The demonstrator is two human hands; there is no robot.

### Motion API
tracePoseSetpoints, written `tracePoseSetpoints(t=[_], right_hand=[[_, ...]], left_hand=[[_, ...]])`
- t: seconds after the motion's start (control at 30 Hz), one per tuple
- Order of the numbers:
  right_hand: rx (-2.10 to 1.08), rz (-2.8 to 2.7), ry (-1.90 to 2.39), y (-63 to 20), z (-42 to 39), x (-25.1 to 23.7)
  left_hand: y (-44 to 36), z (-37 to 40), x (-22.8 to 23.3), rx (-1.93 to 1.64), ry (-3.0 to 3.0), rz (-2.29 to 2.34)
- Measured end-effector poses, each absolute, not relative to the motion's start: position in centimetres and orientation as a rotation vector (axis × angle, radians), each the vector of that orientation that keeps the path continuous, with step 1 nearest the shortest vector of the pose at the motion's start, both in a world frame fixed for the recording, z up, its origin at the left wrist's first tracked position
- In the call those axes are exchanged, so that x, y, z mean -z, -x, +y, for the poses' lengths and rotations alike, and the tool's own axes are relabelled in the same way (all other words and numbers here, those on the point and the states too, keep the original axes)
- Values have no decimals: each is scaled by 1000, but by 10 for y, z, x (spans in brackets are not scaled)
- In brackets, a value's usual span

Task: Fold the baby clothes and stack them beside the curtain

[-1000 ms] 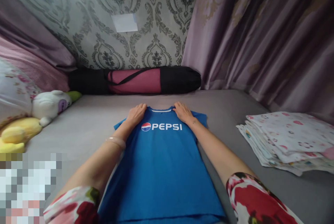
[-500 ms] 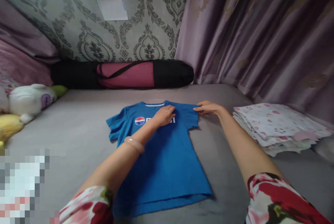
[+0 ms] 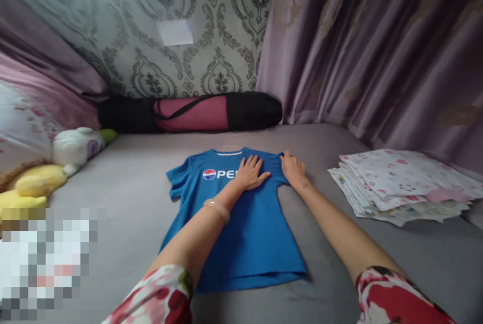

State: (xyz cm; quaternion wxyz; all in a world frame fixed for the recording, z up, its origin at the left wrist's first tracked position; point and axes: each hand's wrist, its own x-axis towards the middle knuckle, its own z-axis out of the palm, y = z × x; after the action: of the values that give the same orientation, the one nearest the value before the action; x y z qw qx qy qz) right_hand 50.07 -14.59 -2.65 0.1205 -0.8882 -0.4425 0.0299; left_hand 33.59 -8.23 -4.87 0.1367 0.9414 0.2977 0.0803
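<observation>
The blue shirt lies face up on the grey bed, collar toward the wall, hem toward the person. A second ago both hands sat at the collar, one on each shoulder; half a second ago the left hand had slid onto the chest print while the right hand reached out to the tip of the right sleeve. Now the left hand lies flat with fingers spread on the chest, covering the end of the white lettering, and the right hand has come back in to the shoulder line, fingers laid flat on the cloth just beside the left hand. Where the right sleeve stuck out before, the shirt's edge now runs nearly straight down from the shoulder, so the sleeve looks to have been turned in over the body, though the hand hides the fold itself. The left sleeve is still spread out on the bed. I judge that one side is tucked and pressed, the other not yet touched. Well to the right lies a stack of floral cloth; at the left edge lie plush toys, and a rolled mat rests against the wall.
</observation>
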Motion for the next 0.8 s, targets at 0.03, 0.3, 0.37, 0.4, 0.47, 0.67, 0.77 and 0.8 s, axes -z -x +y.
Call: tracePoseSetpoints(t=[0.03, 0.3, 0.37, 0.4, 0.47, 0.67, 0.77, 0.8], right_hand=[[-60, -1318, 2639, -501, -147, 26], [59, -1486, 2596, -504, -150, 5], [69, -1543, 2544, -497, -142, -2], [73, -1574, 2514, -489, -135, -6], [70, -1653, 2439, -464, -116, -9], [-258, -2067, 1805, -346, -48, 6], [-323, -2063, 1740, -302, -30, 22], [-330, -2058, 1750, -293, -28, 28]], left_hand=[[-332, -79, 45, -226, -2681, 826], [-181, 3, 0, -642, -2135, 1418], [-132, 18, -4, -607, -2008, 1580], [-112, 23, -5, -578, -1952, 1624], [-87, 27, -1, -534, -1845, 1668], [-84, 23, 9, -445, -1587, 1582], [-83, 21, 6, -441, -1409, 1357], [-81, 19, 5, -464, -1340, 1247]])
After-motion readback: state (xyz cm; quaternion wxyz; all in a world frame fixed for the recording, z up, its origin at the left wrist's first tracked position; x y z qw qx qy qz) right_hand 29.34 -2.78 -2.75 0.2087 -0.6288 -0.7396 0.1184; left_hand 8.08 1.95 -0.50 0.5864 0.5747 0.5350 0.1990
